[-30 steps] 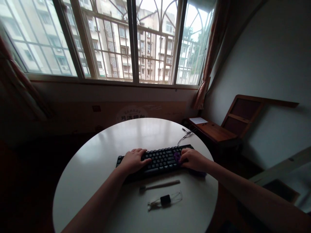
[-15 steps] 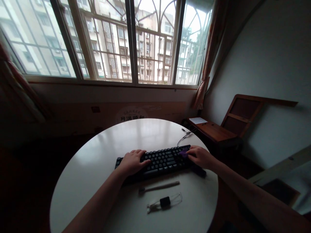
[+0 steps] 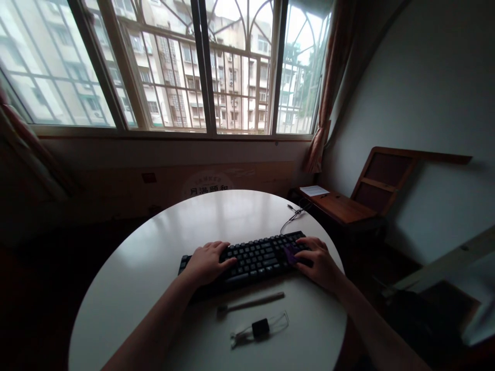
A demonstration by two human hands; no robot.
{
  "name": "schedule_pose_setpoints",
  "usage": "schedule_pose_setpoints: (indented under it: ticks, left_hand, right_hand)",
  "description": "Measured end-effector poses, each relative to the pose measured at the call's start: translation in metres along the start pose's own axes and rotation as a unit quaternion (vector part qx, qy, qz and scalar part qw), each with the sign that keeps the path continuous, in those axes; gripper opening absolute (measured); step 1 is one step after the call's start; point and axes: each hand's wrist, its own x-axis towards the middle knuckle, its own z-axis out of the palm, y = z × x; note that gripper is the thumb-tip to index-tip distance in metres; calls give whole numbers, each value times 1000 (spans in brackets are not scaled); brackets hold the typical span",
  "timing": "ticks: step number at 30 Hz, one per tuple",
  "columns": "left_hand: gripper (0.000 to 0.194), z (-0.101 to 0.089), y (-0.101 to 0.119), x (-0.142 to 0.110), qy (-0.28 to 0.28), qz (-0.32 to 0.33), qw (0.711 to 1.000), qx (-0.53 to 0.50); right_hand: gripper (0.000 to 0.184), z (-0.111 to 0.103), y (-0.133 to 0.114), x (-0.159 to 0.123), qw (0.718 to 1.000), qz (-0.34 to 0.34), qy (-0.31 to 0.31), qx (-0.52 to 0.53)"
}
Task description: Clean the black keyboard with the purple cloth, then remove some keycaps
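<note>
A black keyboard [image 3: 255, 255] lies on the round white table [image 3: 162, 247]. My left hand [image 3: 207, 263] rests flat on the keyboard's left end with its fingers stretched over the keys. Over the right end, my right hand [image 3: 317, 260] has its fingers closed on a small purple object [image 3: 290, 252] that presses on the keys. The keyboard's cable [image 3: 292, 216] trails off toward the far right edge of the table.
Near the table's front lie a thin brush-like stick [image 3: 251, 302] and a wire tool with a black block [image 3: 260, 327]. A wooden side table [image 3: 340, 206] with a paper stands to the right. Barred windows [image 3: 201, 67] fill the far wall.
My right hand slid with the purple object from the keyboard's middle-right to its far right end and back a little. The left hand stayed put. The view shifted slightly.
</note>
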Motion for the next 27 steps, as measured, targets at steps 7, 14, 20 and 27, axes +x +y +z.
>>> schedule_pose_setpoints:
  ticks: [7,14,20,27]
  left_hand:
    - [67,-2,1,-1,-10,-5,1000,-6]
    - [65,-2,1,-1,-11,-6,1000,-6]
    - [65,-3,1,-1,-15,-4,1000,-6]
    - [64,-3,2,-1,-15,-2,1000,-3]
  right_hand:
    - [11,3,10,-6,999,9,48,22]
    - [13,-8,-11,11,995,13,99,31]
    - [15,1,-31,41,997,-70,-20,36]
    - [12,7,-22,30,994,-68,-70,38]
